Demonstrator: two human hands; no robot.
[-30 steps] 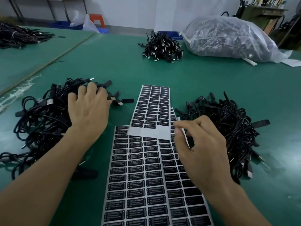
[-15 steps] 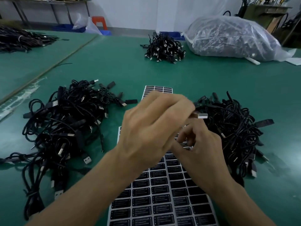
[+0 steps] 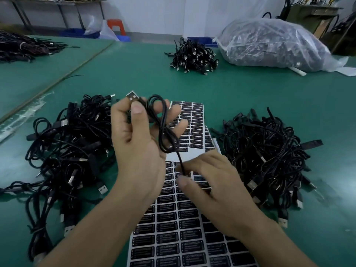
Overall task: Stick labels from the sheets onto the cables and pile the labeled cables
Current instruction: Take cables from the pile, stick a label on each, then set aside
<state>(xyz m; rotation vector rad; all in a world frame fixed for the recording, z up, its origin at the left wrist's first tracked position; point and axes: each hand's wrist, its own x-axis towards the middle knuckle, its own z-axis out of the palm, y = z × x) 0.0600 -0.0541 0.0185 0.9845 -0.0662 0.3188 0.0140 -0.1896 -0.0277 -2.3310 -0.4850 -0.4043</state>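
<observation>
Cables first, starting at the left: a black heap [image 3: 23,45] sits way off on the far left table, and a bigger tangled left pile [image 3: 67,151] lies on the green table [image 3: 212,87] just left of the hands, with plugs poking out all over. Next, the left hand [image 3: 138,147] is raised by that pile's right edge, palm toward the camera, thumb and fingers curled round one cable [image 3: 163,126] just below its USB plug [image 3: 133,96], which sticks up and to the left. That cable makes a loose loop in front of the fingers, then drops down to the right hand [image 3: 212,182]. Under both hands are the label sheets. A near sheet [image 3: 183,237] full of black labels runs toward the near edge, and a far sheet [image 3: 194,116] lies over its far end, showing a blank white strip on its near side. The right hand is low over the near sheet, thumb and forefinger pinching the cable's lower end. It's blurry there, so I can't tell if a label is in that pinch too. Right of it is the right pile [image 3: 269,157] of black cables, close beside the sheets. Far across the table there's a small far pile [image 3: 192,56], and right of that a big clear bag [image 3: 273,43] stuffed with what looks like more cables.
</observation>
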